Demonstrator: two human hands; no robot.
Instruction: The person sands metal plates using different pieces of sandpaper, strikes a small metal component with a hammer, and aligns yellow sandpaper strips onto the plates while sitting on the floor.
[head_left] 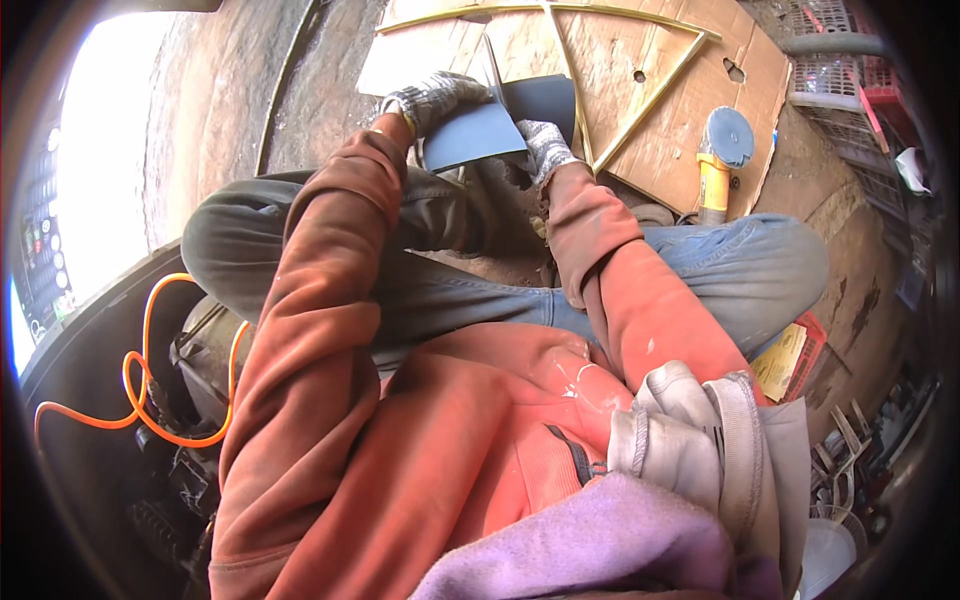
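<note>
**Dark sheet held between two gloved hands**

In the upper middle of the frame, the left hand [432, 100], in a knitted work glove, is closed over the upper left edge of a dark grey sheet [490, 125]. The right hand [545, 148], gloved too, pinches the sheet's lower right edge. The sheet spans the gap between both grips, above cardboard [670, 110] bearing a brass-coloured triangular frame [655, 90]. An angle grinder [718, 160] lies to the right.

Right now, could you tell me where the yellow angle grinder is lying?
In the head view, the yellow angle grinder lies upper right, on the edge of the cardboard sheet, right of the gloved right hand and above the blue-jeaned knee.
</note>
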